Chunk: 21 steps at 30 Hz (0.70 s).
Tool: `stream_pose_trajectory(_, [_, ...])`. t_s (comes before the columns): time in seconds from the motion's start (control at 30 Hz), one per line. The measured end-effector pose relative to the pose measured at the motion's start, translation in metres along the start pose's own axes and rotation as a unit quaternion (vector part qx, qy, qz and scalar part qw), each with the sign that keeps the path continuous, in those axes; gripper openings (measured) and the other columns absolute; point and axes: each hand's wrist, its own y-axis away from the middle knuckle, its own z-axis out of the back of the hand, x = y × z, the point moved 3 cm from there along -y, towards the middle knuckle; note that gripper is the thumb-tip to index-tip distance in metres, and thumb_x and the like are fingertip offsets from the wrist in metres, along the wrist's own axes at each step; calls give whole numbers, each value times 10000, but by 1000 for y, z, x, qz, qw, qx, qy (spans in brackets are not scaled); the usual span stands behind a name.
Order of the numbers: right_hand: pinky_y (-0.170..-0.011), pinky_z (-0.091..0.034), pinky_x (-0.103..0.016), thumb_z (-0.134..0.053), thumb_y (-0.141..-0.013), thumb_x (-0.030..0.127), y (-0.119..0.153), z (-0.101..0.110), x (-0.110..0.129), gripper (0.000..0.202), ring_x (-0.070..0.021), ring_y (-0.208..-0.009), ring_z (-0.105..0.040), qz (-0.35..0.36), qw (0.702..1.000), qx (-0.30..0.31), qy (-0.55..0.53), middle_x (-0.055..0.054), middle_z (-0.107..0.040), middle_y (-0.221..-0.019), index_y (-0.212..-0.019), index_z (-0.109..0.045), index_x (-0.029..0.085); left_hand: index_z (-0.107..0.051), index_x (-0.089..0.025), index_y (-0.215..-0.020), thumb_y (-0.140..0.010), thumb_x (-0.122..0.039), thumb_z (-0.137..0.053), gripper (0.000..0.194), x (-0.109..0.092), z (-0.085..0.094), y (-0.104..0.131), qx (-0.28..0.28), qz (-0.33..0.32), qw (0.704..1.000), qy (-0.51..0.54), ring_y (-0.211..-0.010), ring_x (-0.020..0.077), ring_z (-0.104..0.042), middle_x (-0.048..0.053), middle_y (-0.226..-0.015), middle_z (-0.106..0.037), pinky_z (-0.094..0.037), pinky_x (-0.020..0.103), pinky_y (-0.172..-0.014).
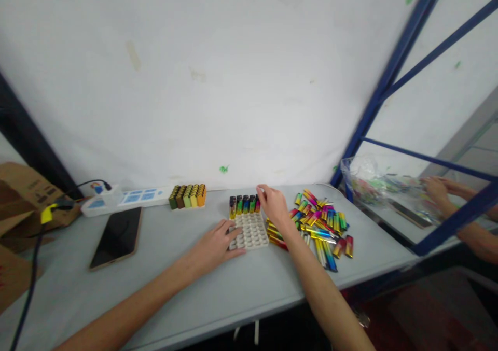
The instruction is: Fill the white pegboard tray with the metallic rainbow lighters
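Observation:
A white tray with round holes point(254, 233) lies on the table, and several dark-topped, colourful cylinders point(244, 205) stand upright in its back rows. My left hand point(218, 242) rests at the tray's left edge with its fingers apart, holding nothing. My right hand point(272, 201) is over the tray's back right corner, fingers bent at the end cylinder; what its fingertips hold is too small to make out. Right of the tray lies a loose pile of shiny multicoloured metallic cylinders point(317, 219), partly behind my right forearm.
A filled block of green to orange cylinders point(187, 196) stands at the back left. Further left are a phone point(117, 237), a white power strip point(136, 197) and brown paper bags point(27, 195). Beyond the blue frame point(363, 117) are a plastic bag point(363, 180) and another person's hands point(439, 193).

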Motion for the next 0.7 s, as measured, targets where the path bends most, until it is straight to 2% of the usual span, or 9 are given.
stream_pose_trajectory(0.1, [-916, -458, -281, -431, -1053, 290, -6, 4, -45, 336, -213, -1024, -680, -81, 996, 2, 42, -133, -729, -1116, -1266, -660, 167, -636, -199, -1331, -930, -555, -656, 537, 2, -1, 0, -2, 4, 1000, 8, -1205, 304, -588, 139, -1273, -621, -512, 457, -1052])
stream_pose_trajectory(0.17, [-975, -438, -296, -553, -999, 289, -5, -2, -70, 319, -231, -1120, -640, -107, 991, 55, 64, -165, -687, -1204, -1256, -671, 141, -640, -194, -1324, -931, -545, -660, 528, 2, -2, 0, -2, 4, 1000, 12, -1203, 309, -587, 142, -1270, -619, -513, 468, -1051])
stream_pose_trajectory(0.27, [-957, -445, -303, -706, -900, 272, 0, -14, -91, 226, -233, -1053, -655, -105, 987, 104, 63, -148, -707, -1096, -1081, -740, 141, -649, -202, -1311, -930, -558, -654, 521, 3, -1, 0, -7, 1, 1000, 23, -1192, 309, -588, 141, -1261, -621, -522, 466, -1036])
stream_pose_trajectory(0.4, [-886, -460, -297, -686, -911, 225, 4, -24, -96, 105, -205, -928, -662, -90, 989, 104, 50, -108, -706, -950, -957, -731, 142, -653, -221, -1306, -928, -573, -650, 516, 2, 3, -1, -8, -2, 1000, 22, -1180, 301, -591, 133, -1249, -632, -525, 460, -1028])
stream_pose_trajectory(0.57, [-911, -474, -313, -637, -933, 183, -4, -17, -88, 119, -199, -968, -641, -56, 996, 66, 25, -111, -679, -996, -1024, -694, 133, -651, -209, -1317, -916, -559, -674, 533, 1, 4, -1, 6, 3, 1000, 17, -1200, 313, -584, 146, -1267, -627, -509, 473, -1049])
stream_pose_trajectory(0.63, [-937, -483, -329, -644, -912, 158, -9, -10, -82, 134, -203, -1002, -634, -27, 999, 27, -7, -104, -673, -1023, -1038, -688, 143, -652, -222, -1317, -911, -556, -682, 527, 2, 4, -1, 2, 3, 1000, 23, -1199, 309, -584, 138, -1265, -628, -508, 468, -1048])
stream_pose_trajectory(0.7, [-915, -515, -347, -654, -894, 168, -12, -1, -74, 168, -202, -962, -644, 12, 997, -37, -73, -94, -664, -1023, -1058, -683, 155, -650, -233, -1318, -911, -558, -681, 521, 3, 3, 0, -3, 4, 1000, 26, -1199, 305, -582, 131, -1266, -627, -507, 462, -1047])
